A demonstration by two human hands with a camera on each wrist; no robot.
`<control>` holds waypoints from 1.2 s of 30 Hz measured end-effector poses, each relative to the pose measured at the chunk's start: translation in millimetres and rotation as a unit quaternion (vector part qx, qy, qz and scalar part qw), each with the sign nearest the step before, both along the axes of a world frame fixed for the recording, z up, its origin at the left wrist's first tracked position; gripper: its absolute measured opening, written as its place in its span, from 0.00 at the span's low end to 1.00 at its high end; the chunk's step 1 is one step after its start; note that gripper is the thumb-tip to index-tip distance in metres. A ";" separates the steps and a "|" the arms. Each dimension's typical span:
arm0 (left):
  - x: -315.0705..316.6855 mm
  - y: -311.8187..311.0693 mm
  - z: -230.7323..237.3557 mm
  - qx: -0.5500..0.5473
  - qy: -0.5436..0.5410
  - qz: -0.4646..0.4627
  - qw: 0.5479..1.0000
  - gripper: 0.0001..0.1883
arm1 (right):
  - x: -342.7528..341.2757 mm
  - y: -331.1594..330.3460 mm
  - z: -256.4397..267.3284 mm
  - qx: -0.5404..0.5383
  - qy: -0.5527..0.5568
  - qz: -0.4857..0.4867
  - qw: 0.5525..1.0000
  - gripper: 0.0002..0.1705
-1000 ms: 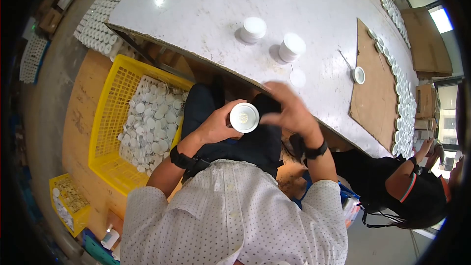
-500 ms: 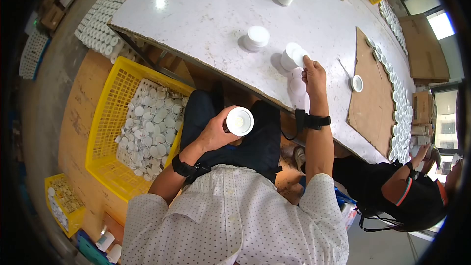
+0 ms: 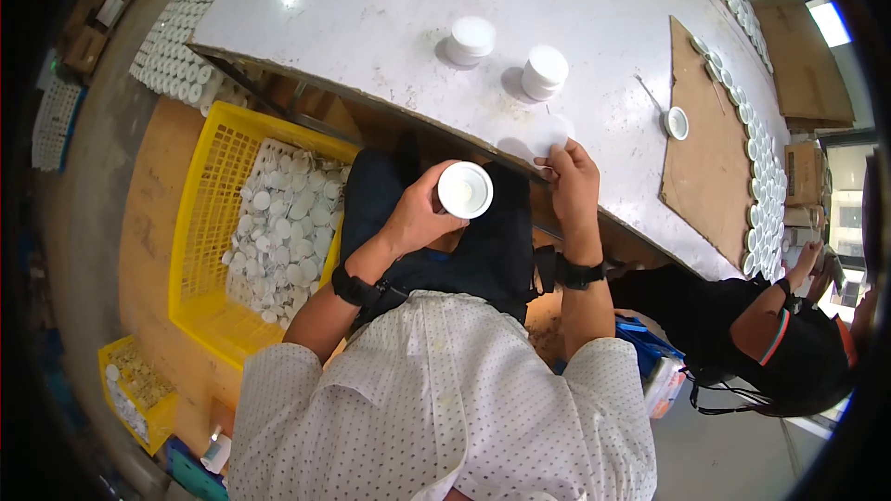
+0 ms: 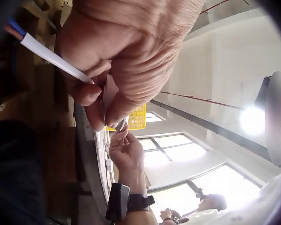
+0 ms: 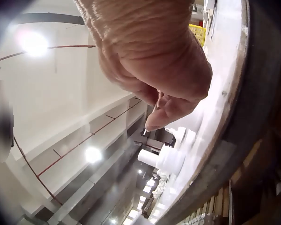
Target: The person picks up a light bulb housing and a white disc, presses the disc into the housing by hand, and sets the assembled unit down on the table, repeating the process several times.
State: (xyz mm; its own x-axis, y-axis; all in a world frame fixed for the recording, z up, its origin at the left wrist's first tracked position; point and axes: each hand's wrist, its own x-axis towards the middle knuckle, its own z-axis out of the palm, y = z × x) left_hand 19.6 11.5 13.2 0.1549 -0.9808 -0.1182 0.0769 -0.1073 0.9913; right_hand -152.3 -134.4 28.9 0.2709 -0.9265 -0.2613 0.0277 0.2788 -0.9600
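Observation:
My left hand (image 3: 413, 218) grips a white round downlight (image 3: 465, 190) above my lap, its open face turned up. In the left wrist view, a short white cable (image 4: 51, 56) with blue and brown wire ends stands out by the fingers. At the table's near edge, my right hand (image 3: 573, 187) pinches a thin, translucent white disc (image 3: 555, 133) between thumb and fingertips. Only a sliver of that disc's edge shows in the right wrist view. Beyond it on the table stand two short white stacks, one nearer the right hand (image 3: 545, 72) and another (image 3: 471, 40) to its left.
A yellow crate (image 3: 200, 223) full of white discs (image 3: 288, 232) stands at my left. A white ring (image 3: 677, 123) lies beside brown cardboard (image 3: 701, 167), which has rows of white rings along its far edge. Another person (image 3: 770, 343) sits at right.
My right hand went from beside the downlight out to the nearer stack, then drew back toward the table edge with a disc pinched. The left hand keeps its grip on the downlight.

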 end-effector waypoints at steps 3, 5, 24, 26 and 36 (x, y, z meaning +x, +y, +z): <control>1.9 -2.7 -2.3 0.016 0.102 -0.010 0.995 0.37 | -1.0 30.6 -5.9 -0.234 0.154 0.050 0.959 0.08; 1.7 -3.5 -7.7 -0.002 0.119 -0.007 0.993 0.38 | 3.5 46.4 -2.0 -0.474 0.211 0.082 0.851 0.13; -1.5 -0.5 -11.2 -0.017 0.083 0.023 0.996 0.24 | 17.6 72.8 -15.4 -0.648 0.256 0.179 0.695 0.30; -1.2 0.2 -13.4 -0.030 0.058 0.029 0.997 0.24 | 17.8 73.5 -15.3 -0.649 0.254 0.179 0.694 0.30; -4.2 1.1 -11.2 -0.066 -0.006 0.030 0.997 0.21 | 10.7 77.8 -20.0 -0.672 0.261 0.169 0.672 0.26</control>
